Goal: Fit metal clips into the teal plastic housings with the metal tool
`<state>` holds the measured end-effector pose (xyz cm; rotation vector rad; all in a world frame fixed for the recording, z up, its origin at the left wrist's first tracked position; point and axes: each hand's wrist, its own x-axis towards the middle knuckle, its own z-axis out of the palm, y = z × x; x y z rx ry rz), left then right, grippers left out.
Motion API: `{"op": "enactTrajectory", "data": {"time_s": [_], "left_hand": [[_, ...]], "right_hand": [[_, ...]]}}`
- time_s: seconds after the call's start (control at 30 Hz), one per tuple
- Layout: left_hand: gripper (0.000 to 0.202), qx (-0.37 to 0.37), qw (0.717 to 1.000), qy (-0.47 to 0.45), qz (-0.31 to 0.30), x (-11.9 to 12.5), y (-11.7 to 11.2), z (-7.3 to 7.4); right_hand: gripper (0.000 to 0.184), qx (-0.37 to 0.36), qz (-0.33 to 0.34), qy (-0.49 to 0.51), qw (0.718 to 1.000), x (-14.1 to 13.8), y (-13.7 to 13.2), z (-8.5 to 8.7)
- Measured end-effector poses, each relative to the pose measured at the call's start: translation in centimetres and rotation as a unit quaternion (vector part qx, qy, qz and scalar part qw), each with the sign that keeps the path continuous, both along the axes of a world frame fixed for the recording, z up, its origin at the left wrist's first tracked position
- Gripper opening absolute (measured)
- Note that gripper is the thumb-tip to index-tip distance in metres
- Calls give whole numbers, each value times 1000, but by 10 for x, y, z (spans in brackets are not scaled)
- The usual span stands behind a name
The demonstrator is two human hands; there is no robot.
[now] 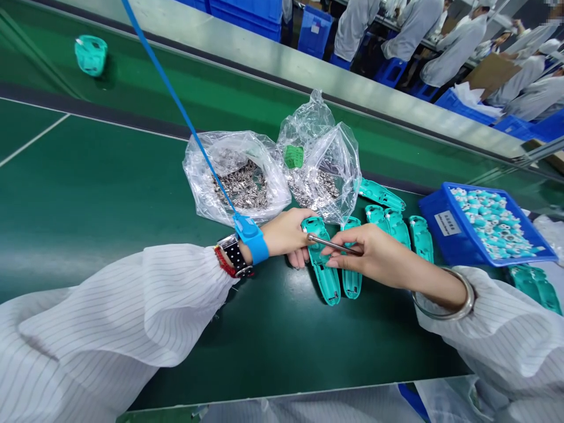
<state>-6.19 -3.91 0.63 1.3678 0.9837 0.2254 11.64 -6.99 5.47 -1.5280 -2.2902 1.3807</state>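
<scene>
- My left hand [288, 234] grips the teal shell [321, 270] near the clear bag [346, 191]; a loose hold could let it twist.
- My right hand [374, 254] pinches a metal rod [337, 244]; its slant could make it slip.

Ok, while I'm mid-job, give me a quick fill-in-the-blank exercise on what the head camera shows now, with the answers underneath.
1. The hand holding the metal tool over a shell is the person's ____ one.
2. The wrist strap with the long cord is coloured ____.
3. The watch is worn on the person's ____ wrist.
4. The metal parts lie in clear plastic ____.

Missing words: right; blue; left; bags.
</scene>
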Motion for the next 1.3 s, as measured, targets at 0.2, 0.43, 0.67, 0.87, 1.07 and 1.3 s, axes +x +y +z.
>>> {"op": "enactTrajectory", "data": {"time_s": [0.2,0.43,0.67,0.87,1.07,1.3], "left_hand": [[17,37,999,-9,-8,-1,-2,2],[36,24,1000,0,8,1,-1,-3],[40,-6,1000,-1,16,1,-1,2],[58,-18,1000,-7,22,2,-2,7],[58,-7,1000,4,20,2,-1,5],[41,15,1000,-18,10,2,-1,-3]], "right_hand": [[18,3,-23,-3,1000,-3,-2,1],[20,-41,-40,-4,998,-2,-4,0],[22,-9,-18,-8,1000,0,-7,-4],[20,17,4,38,999,0,-12,-5],[20,19,1,46,999,-1,-13,-6],[26,54,-47,11,997,-1,-7,-9]]}}
